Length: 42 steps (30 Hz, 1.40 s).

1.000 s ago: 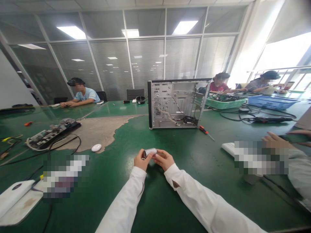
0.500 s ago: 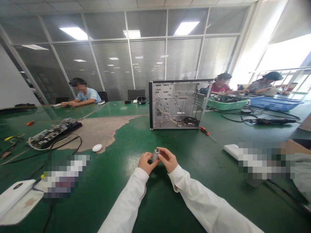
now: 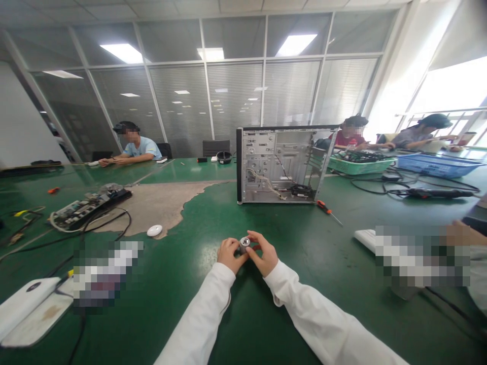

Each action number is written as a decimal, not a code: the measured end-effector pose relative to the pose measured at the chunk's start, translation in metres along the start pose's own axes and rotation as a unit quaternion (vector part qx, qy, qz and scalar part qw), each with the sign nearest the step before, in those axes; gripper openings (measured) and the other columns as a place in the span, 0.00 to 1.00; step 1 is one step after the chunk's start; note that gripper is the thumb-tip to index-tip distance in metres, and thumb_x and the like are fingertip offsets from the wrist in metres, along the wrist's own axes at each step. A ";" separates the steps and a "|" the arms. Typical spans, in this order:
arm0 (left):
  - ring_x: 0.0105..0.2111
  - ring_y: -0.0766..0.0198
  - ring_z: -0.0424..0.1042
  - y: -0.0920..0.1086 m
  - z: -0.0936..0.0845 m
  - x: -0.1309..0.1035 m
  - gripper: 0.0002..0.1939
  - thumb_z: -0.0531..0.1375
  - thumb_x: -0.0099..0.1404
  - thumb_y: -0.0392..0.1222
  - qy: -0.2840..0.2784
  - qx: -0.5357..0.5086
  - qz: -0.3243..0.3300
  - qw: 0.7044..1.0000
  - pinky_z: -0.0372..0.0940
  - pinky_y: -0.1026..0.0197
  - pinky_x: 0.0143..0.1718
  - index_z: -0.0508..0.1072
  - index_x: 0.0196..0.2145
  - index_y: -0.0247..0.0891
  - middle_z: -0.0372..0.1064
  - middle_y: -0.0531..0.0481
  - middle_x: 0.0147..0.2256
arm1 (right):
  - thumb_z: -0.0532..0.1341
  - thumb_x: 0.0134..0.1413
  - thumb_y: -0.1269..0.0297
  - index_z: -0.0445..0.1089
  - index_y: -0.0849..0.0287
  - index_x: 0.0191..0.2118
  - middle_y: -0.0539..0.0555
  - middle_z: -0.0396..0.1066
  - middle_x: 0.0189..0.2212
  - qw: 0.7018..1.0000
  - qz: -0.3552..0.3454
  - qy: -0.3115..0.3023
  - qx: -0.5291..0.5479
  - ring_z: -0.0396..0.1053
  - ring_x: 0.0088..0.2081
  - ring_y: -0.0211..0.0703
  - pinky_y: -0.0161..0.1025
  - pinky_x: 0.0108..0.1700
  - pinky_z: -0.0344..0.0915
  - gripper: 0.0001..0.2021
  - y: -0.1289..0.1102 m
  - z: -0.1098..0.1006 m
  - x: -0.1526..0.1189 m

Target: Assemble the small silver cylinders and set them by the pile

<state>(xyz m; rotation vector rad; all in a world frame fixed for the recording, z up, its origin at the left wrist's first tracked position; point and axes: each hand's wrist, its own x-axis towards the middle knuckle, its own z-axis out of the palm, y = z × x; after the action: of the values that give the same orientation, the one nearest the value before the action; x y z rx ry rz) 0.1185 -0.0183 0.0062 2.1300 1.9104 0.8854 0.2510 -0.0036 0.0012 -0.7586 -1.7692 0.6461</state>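
Observation:
A small grey metal cylinder (image 3: 245, 243) is between my two hands, low over the green table (image 3: 213, 314). Its round end, with a dark hole in the middle, faces up and toward me. My left hand (image 3: 230, 254) is closed around its left side, thumb in front. On the other side my right hand (image 3: 265, 255) grips it between thumb and fingers. What kind of part it is, I cannot make out. Beyond my hands stands an open computer case (image 3: 287, 167) with wires and a black fan inside.
An orange-handled screwdriver (image 3: 329, 212) lies right of the case. To the left are a white round lid-like piece (image 3: 154, 231) and a power strip with cables (image 3: 91, 208). Green (image 3: 361, 165) and blue baskets (image 3: 439, 165) stand at the back right. Other people sit around the table.
The cylinder has tipped so its end turns more toward me. Both hands keep their hold, and the whole view has shifted slightly.

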 end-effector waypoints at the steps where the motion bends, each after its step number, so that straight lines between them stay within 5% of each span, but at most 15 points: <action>1: 0.41 0.59 0.58 0.000 0.001 0.000 0.14 0.55 0.49 0.49 -0.003 0.007 -0.003 1.000 0.55 0.58 0.38 0.69 0.32 0.41 0.62 0.50 0.36 | 0.53 0.41 0.72 0.54 0.57 0.47 0.54 0.63 0.38 1.000 0.009 -0.006 0.000 0.63 0.38 0.38 0.34 0.33 0.64 0.23 0.001 0.000 0.000; 9: 0.42 0.59 0.57 -0.002 0.004 0.000 0.17 0.55 0.48 0.51 -0.038 0.037 -0.010 0.999 0.53 0.58 0.41 0.67 0.36 0.43 0.62 0.50 0.38 | 0.53 0.32 0.75 0.56 0.55 0.44 0.51 0.64 0.35 0.987 0.124 -0.028 0.094 0.63 0.37 0.39 0.34 0.32 0.63 0.25 0.011 0.002 0.001; 16: 0.41 0.58 0.58 -0.010 0.008 -0.001 0.22 0.57 0.44 0.53 -0.031 0.039 0.007 0.999 0.54 0.58 0.40 0.64 0.37 0.41 0.62 0.50 0.38 | 0.50 0.22 0.77 0.60 0.59 0.29 0.50 0.65 0.27 0.873 0.337 0.113 0.334 0.65 0.29 0.38 0.35 0.25 0.62 0.18 0.040 0.002 0.012; 21: 0.40 0.58 0.58 -0.011 0.008 -0.001 0.22 0.58 0.44 0.52 -0.041 0.043 0.008 0.998 0.54 0.59 0.39 0.63 0.37 0.41 0.62 0.50 0.37 | 0.51 0.21 0.76 0.61 0.61 0.25 0.50 0.65 0.22 0.860 0.356 0.108 0.350 0.65 0.24 0.36 0.35 0.25 0.61 0.14 0.045 -0.001 0.015; 28: 0.41 0.58 0.59 -0.008 0.007 0.000 0.21 0.58 0.45 0.51 -0.047 0.049 0.003 0.998 0.54 0.59 0.38 0.63 0.36 0.41 0.62 0.50 0.37 | 0.56 0.24 0.74 0.63 0.61 0.27 0.50 0.66 0.24 0.880 0.336 0.082 0.327 0.65 0.24 0.36 0.34 0.23 0.61 0.14 0.036 -0.002 0.012; 35: 0.40 0.58 0.59 -0.002 0.001 0.000 0.18 0.57 0.46 0.50 -0.055 0.059 -0.011 0.997 0.54 0.59 0.37 0.64 0.35 0.40 0.63 0.50 0.36 | 0.56 0.37 0.67 0.67 0.58 0.31 0.53 0.65 0.32 0.989 0.123 0.019 0.085 0.63 0.32 0.38 0.32 0.25 0.62 0.10 0.012 0.002 0.007; 42: 0.40 0.58 0.59 0.000 0.001 0.000 0.19 0.57 0.46 0.49 -0.056 0.058 -0.016 0.997 0.54 0.59 0.38 0.63 0.36 0.40 0.63 0.50 0.36 | 0.55 0.40 0.66 0.67 0.57 0.29 0.52 0.63 0.31 0.997 0.071 0.020 -0.020 0.62 0.30 0.36 0.31 0.25 0.61 0.07 -0.004 0.007 0.013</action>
<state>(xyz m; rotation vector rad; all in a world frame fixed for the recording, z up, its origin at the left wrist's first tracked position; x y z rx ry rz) 0.1189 -0.0178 0.0059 2.1567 1.9771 0.6499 0.2406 0.0027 0.0101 -0.9254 -1.7069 0.6883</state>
